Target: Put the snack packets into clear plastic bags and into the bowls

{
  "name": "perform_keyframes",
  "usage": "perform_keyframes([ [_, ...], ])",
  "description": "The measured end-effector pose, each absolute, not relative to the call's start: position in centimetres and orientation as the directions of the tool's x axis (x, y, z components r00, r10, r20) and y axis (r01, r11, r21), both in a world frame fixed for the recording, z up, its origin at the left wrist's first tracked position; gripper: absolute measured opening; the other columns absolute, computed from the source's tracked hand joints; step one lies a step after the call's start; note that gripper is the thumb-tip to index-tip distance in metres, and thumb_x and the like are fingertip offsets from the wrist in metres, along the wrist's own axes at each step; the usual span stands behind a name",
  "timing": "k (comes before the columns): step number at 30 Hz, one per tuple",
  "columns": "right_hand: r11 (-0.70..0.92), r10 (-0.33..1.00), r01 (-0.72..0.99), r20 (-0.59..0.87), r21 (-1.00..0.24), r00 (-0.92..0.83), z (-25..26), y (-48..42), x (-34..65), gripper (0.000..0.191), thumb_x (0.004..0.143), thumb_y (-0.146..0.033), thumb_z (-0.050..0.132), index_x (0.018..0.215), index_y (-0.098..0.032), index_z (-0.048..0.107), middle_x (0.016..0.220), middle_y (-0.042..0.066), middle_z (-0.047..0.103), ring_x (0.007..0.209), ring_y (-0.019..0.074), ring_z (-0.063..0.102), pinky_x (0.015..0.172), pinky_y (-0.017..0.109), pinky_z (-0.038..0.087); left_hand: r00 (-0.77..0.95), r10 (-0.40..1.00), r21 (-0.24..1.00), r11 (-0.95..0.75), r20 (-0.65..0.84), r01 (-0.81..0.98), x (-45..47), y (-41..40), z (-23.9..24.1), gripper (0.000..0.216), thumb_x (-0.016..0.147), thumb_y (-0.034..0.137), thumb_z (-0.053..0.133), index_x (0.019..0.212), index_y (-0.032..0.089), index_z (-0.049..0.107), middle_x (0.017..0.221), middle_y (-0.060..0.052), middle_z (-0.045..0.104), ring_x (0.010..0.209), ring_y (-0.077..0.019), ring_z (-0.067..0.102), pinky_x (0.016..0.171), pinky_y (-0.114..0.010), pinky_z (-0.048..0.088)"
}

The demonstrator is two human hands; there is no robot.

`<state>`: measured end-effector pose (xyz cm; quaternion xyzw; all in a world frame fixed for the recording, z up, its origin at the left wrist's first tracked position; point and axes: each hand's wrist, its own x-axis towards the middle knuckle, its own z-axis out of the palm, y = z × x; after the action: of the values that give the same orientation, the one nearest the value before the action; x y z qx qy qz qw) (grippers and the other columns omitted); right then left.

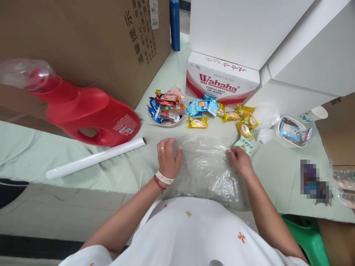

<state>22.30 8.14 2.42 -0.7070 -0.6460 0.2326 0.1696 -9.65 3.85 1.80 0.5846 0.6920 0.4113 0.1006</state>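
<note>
A clear plastic bag (206,166) lies flat on the pale green cloth in front of me. My left hand (168,157) rests on the bag's left edge, fingers curled over it, a ring and bead bracelets showing. My right hand (240,159) pinches the bag's upper right edge, right beside a small teal snack packet (245,145). Beyond the bag lie loose blue and yellow snack packets (203,112) and a plate (166,123) heaped with wrapped snacks.
A red detergent jug (88,111) lies on its side at left, a white rolled tube (94,158) in front of it. A Wahaha water carton (222,79) and white boxes stand behind. A white bowl (291,142) of snacks, crumpled plastic (266,118), paper cup (318,112) are at right.
</note>
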Motion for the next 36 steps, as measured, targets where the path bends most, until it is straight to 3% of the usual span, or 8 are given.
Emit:
perform_keyframes([
  [4, 0.041, 0.989, 0.948, 0.15, -0.317, 0.007, 6.7, 12.0, 21.8, 0.042, 0.095, -0.042, 0.051, 0.124, -0.015, 0.065, 0.114, 0.018, 0.068, 0.107, 0.0328, 0.06, 0.093, 0.046, 0.048, 0.284, 0.911, 0.444, -0.397, 0.3, 0.803, -9.7, 2.0, 1.7, 0.028, 0.099, 0.027, 0.053, 0.122, 0.024, 0.069, 0.138, -0.01, 0.066, 0.139, -0.0289, 0.051, 0.118, -0.054, 0.033],
  [7, 0.225, 0.973, 0.928, 0.112, -0.297, -0.201, 8.8, 15.9, 18.4, 0.034, 0.1, -0.033, 0.046, 0.118, -0.016, 0.069, 0.108, 0.013, 0.071, 0.1, 0.029, 0.064, 0.091, 0.042, 0.05, 0.429, 0.898, 0.414, -0.428, 0.096, 0.803, -9.8, 0.7, 0.5, 0.044, 0.101, 0.033, 0.052, 0.144, 0.024, 0.058, 0.159, -0.012, 0.05, 0.149, -0.0294, 0.042, 0.124, -0.057, 0.025],
  [12, 0.522, 0.823, 0.823, -0.12, -0.223, -0.555, 7.2, 21.1, 9.5, 0.062, 0.092, -0.031, 0.066, 0.151, -0.02, 0.051, 0.152, 0.014, 0.052, 0.129, 0.0301, 0.055, 0.099, 0.037, 0.05, 0.464, 0.886, 0.405, -0.425, 0.001, 0.81, -10.2, -0.7, -0.8, 0.055, 0.103, 0.038, 0.048, 0.157, 0.026, 0.042, 0.168, -0.01, 0.035, 0.156, -0.0285, 0.033, 0.128, -0.06, 0.013],
  [16, 0.514, 0.804, 0.844, -0.259, -0.153, -0.536, 6.1, 22.0, 7.0, 0.053, 0.093, -0.033, 0.067, 0.144, -0.02, 0.058, 0.137, 0.016, 0.062, 0.113, 0.0302, 0.065, 0.089, 0.033, 0.05, 0.459, 0.888, 0.428, -0.418, 0.009, 0.801, -10.2, -0.7, -0.5, 0.059, 0.102, 0.044, 0.05, 0.157, 0.026, 0.043, 0.169, -0.01, 0.034, 0.156, -0.0284, 0.032, 0.129, -0.058, 0.009],
  [23, 0.479, 0.84, 0.837, -0.137, -0.265, -0.525, 10.5, 14.5, 14.3, 0.047, 0.096, -0.04, 0.063, 0.141, -0.024, 0.061, 0.126, 0.011, 0.068, 0.104, 0.0281, 0.068, 0.086, 0.031, 0.048, 0.446, 0.895, 0.459, -0.4, 0.01, 0.793, -10.2, -0.7, -0.6, 0.063, 0.1, 0.045, 0.053, 0.159, 0.026, 0.04, 0.17, -0.01, 0.032, 0.158, -0.0273, 0.029, 0.13, -0.057, 0.007],
  [31, 0.496, 0.762, 0.821, -0.311, -0.284, -0.568, 6.6, 5.8, 14.4, 0.054, 0.093, -0.026, 0.066, 0.146, -0.026, 0.056, 0.144, 0.012, 0.059, 0.116, 0.0265, 0.067, 0.09, 0.033, 0.054, 0.418, 0.908, 0.456, -0.379, 0.015, 0.806, -11.3, -0.2, -1.0, 0.063, 0.099, 0.041, 0.053, 0.157, 0.02, 0.042, 0.168, -0.015, 0.034, 0.155, -0.0312, 0.034, 0.127, -0.058, 0.02],
  [34, 0.471, 0.793, 0.771, -0.178, -0.428, -0.583, 6.0, 3.4, 16.6, 0.054, 0.099, -0.03, 0.059, 0.152, -0.025, 0.048, 0.155, 0.015, 0.047, 0.128, 0.0276, 0.061, 0.098, 0.038, 0.056, 0.386, 0.919, 0.501, -0.373, 0.083, 0.781, -13.3, -1.0, -0.1, 0.059, 0.096, 0.034, 0.052, 0.153, 0.021, 0.047, 0.166, -0.016, 0.038, 0.155, -0.0334, 0.033, 0.125, -0.062, 0.023],
  [36, 0.49, 0.791, 0.706, -0.08, -0.512, -0.607, 6.0, 1.1, 19.3, 0.049, 0.101, -0.035, 0.056, 0.149, -0.026, 0.05, 0.148, 0.015, 0.053, 0.129, 0.0282, 0.059, 0.103, 0.043, 0.054, 0.452, 0.881, 0.548, -0.448, 0.139, 0.706, -14.6, -2.4, 0.6, 0.061, 0.089, 0.025, 0.054, 0.151, 0.024, 0.051, 0.164, -0.013, 0.043, 0.156, -0.0327, 0.032, 0.126, -0.062, 0.022],
])
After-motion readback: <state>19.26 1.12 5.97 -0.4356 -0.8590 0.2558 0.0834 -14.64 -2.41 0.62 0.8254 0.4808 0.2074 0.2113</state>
